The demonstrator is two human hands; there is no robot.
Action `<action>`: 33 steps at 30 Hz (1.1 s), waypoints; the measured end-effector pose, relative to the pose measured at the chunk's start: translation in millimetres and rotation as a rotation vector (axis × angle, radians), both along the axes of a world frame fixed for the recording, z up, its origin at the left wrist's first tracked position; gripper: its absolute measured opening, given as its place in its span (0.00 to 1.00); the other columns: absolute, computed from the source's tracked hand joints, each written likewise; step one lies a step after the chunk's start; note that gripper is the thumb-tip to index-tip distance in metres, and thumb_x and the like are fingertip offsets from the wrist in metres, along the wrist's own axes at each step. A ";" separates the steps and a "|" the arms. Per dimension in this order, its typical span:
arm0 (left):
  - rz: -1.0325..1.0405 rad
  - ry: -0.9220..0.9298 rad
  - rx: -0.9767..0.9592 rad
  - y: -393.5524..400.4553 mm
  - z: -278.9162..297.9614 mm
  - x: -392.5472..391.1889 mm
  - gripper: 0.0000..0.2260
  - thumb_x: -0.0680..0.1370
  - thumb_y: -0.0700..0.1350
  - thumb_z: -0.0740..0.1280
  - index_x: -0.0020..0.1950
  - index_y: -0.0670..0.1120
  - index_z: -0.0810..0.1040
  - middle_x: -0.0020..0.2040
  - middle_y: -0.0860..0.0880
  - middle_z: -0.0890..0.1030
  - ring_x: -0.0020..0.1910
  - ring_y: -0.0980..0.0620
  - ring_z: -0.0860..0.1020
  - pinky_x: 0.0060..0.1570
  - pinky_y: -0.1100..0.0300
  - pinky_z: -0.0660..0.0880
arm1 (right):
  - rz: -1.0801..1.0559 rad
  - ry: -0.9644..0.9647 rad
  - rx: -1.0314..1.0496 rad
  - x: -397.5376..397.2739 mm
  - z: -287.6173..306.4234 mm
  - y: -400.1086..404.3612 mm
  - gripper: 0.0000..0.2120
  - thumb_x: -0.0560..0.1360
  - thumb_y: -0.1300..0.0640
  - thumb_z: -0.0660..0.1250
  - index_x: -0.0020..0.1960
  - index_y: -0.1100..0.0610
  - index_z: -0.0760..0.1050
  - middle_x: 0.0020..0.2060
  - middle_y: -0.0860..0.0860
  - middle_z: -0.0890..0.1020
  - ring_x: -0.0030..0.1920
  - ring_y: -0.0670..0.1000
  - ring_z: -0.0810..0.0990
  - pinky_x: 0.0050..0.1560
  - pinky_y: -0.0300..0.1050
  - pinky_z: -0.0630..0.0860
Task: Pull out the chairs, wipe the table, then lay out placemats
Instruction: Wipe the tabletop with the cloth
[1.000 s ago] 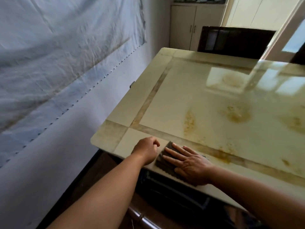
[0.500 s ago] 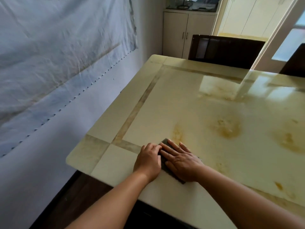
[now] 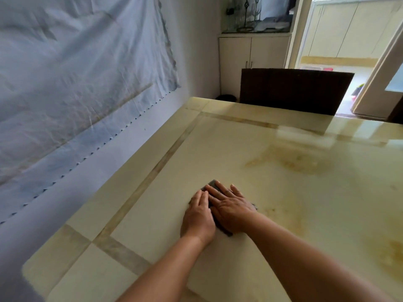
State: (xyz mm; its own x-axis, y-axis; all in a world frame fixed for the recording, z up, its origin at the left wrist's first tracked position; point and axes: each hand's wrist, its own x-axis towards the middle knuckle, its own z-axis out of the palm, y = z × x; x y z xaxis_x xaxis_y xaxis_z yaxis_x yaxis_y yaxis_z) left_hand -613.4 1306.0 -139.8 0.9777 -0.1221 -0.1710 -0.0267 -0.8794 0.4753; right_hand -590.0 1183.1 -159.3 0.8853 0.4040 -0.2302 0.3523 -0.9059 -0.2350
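Head view: the left hand and the right hand lie side by side, touching, both pressing a dark cloth flat onto the cream desk. Each grip is open, fingers straight and pointing away from the body; neither curls round the cloth, which shows only as a corner past the fingertips and an edge beneath the right palm. The cloth sits directly under both hands, in the near left part of the inner panel, just inside the brown inlay band that runs away toward the far edge. Judged from this, wiping is under way. Yellowish stains lie ahead and to the right, nearer the right hand. Open surface extends forward and rightward; the draped wall bounds the left, a dark chair the far edge.
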 end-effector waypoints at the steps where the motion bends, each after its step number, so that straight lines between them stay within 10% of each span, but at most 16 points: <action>1: 0.002 0.000 0.008 -14.5 -0.6 12.1 0.23 0.81 0.43 0.51 0.77 0.47 0.52 0.78 0.49 0.50 0.76 0.50 0.54 0.73 0.58 0.54 | -0.003 -0.010 0.000 12.2 -1.9 -13.9 0.26 0.81 0.42 0.42 0.76 0.42 0.38 0.75 0.39 0.38 0.69 0.44 0.28 0.73 0.50 0.33; 33: -0.309 -0.072 0.102 -207.8 -12.1 218.9 0.22 0.82 0.47 0.49 0.76 0.49 0.52 0.78 0.50 0.53 0.76 0.50 0.53 0.75 0.54 0.52 | -0.526 -0.161 0.014 245.6 -10.0 -229.2 0.24 0.81 0.47 0.43 0.77 0.46 0.46 0.78 0.44 0.47 0.77 0.49 0.42 0.74 0.58 0.42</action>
State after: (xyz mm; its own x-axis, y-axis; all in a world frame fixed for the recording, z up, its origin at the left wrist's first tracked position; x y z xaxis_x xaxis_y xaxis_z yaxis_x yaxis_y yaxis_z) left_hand -394.6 1098.2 -152.0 0.9071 -0.4006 -0.1295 -0.3299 -0.8674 0.3726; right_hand -344.4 953.9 -169.3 0.9923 -0.1006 -0.0729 -0.1148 -0.9666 -0.2290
